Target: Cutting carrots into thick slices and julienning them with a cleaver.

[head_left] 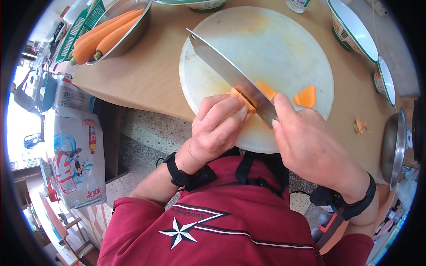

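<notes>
A round white cutting board (213, 48) lies on the brown table in front of me. My right hand (301, 137) grips a wide-bladed kitchen knife (222, 66), its tip pointing to the far left. The blade stands against a piece of carrot (242, 99), which my left hand (220, 126) pinches near the board's front edge. Beyond the blade lies a cut carrot piece (265, 89), partly hidden by the knife. Another carrot chunk (305, 96) rests apart at the board's right side. The knife's handle is hidden inside my right hand.
A metal bowl (141, 37) with whole carrots (106, 35) stands at the far left, by a green basket (80, 37). Green-rimmed bowls (355, 29) and a metal basin (394, 148) line the right side. Orange scraps (361, 126) lie on the table (142, 80). A clear bottle (298, 4) stands at the back.
</notes>
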Demonstrator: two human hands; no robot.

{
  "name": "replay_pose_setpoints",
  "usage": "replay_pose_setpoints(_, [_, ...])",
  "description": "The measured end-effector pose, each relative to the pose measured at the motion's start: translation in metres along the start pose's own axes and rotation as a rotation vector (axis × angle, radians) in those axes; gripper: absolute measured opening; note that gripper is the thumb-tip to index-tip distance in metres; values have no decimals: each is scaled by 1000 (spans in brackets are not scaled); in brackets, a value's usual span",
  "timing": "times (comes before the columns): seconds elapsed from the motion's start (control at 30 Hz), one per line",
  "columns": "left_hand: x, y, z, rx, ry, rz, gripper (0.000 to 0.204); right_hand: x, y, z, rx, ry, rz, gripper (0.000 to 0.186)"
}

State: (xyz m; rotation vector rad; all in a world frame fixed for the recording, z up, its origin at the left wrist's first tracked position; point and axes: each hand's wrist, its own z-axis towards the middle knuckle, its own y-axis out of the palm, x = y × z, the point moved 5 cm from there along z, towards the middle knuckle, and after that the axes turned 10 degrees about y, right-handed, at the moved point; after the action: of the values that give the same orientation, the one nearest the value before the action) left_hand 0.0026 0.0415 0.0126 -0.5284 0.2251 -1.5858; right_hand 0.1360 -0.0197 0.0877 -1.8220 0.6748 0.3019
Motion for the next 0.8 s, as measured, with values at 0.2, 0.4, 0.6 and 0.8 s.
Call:
replay_pose_setpoints(0.2, [1,1,1,10,18,25,30,2,10,20,31,-50,-26,19])
replay_pose_setpoints(0.4, [2,2,-1,36,29,16,28,7,15,43,83,-77,-13,15])
replay_pose_setpoints(0.6, [1,0,-2,49,32,-5,29,15,1,17,174,-60,53,14])
replay_pose_setpoints(0.8, [-1,0,-3,46,22,17,29,4,-11,-26,233,-102,81,14])
